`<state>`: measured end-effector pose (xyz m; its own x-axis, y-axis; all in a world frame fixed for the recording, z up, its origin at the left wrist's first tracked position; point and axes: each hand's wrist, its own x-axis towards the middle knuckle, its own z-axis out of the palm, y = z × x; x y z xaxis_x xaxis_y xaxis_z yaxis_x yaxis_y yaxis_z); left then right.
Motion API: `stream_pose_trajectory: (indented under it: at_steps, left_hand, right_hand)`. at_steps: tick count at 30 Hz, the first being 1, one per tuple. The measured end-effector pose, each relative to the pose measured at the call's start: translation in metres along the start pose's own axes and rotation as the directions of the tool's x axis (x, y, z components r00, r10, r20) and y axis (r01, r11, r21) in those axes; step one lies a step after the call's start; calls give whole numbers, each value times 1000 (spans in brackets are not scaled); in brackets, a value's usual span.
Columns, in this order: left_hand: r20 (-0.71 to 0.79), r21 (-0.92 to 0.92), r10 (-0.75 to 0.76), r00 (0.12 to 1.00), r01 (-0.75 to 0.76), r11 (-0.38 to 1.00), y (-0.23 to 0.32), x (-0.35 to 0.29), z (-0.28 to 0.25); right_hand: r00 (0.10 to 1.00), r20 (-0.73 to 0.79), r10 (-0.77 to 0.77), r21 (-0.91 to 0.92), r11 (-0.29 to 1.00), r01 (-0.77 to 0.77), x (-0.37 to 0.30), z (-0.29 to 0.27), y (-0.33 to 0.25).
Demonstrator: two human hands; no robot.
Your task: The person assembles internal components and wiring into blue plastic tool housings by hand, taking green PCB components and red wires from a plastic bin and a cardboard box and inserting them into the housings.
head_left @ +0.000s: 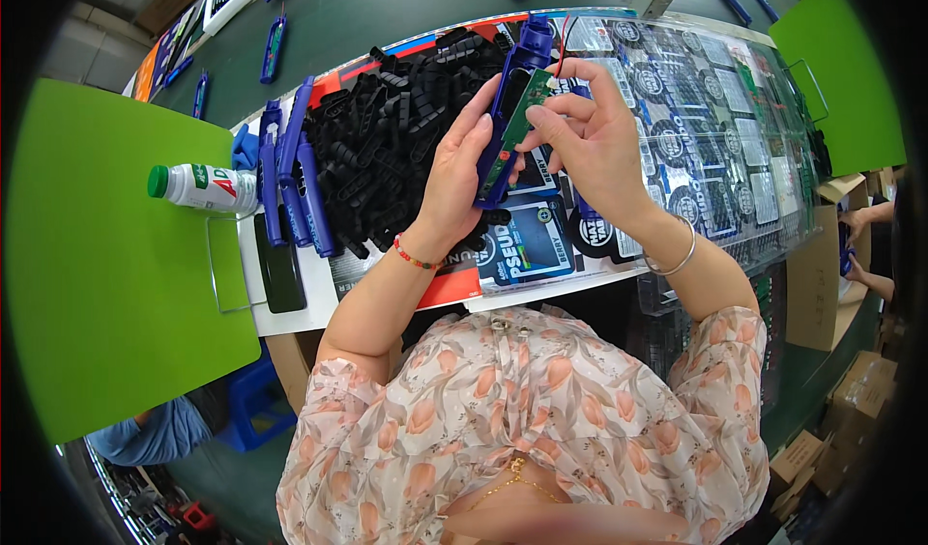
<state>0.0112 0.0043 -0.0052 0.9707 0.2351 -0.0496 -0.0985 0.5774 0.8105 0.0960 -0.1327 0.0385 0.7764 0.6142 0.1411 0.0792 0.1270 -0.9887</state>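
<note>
My left hand (452, 170) is wrapped around a long blue plastic housing (533, 43), tilted with its top end away from me. Along the housing lies a narrow green circuit board (530, 99), its lower part against the housing. My right hand (601, 144) pinches the board near its upper end between thumb and fingers. Thin red and black wires (562, 50) rise from that end of the board. Whether the board is seated in the housing, I cannot tell. Beneath and left of my hands is a heap of black plastic parts (372, 149).
Several blue housings (296, 183) lie left of the heap, beside a white bottle with green cap (211, 187) and a dark flat device (280, 267). Transparent trays (715, 129) cover the right side. Green panels (116, 265) flank the table. At far right, another person's hands (860, 245) show.
</note>
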Motion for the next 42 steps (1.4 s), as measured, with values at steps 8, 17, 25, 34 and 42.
stream_pose_trajectory:
  at_steps: [8, 17, 25, 34, 42]
  left_hand:
    - [-27, 39, 9, 1000, -8, 999, 1, 1, 2]
    - [16, 300, 122, 992, -121, 946, -3, -4, 3]
    - [-6, 390, 158, 987, -143, 909, 8, 1, 5]
    - [-184, 659, 327, 927, -130, 741, 104, 126, -70]
    - [-464, 815, 415, 782, 193, 547, 110, 279, -219]
  right_hand:
    - [997, 20, 73, 11, 997, -73, 9, -3, -1]
    - [910, -43, -412, -612, 731, 302, 17, -4, 10]
    - [949, -138, -285, -417, 885, 205, 27, 7, 17]
    - [989, 98, -114, -610, 778, 150, 57, -51, 33]
    - [843, 348, -411, -643, 549, 533, 42, 6, 48]
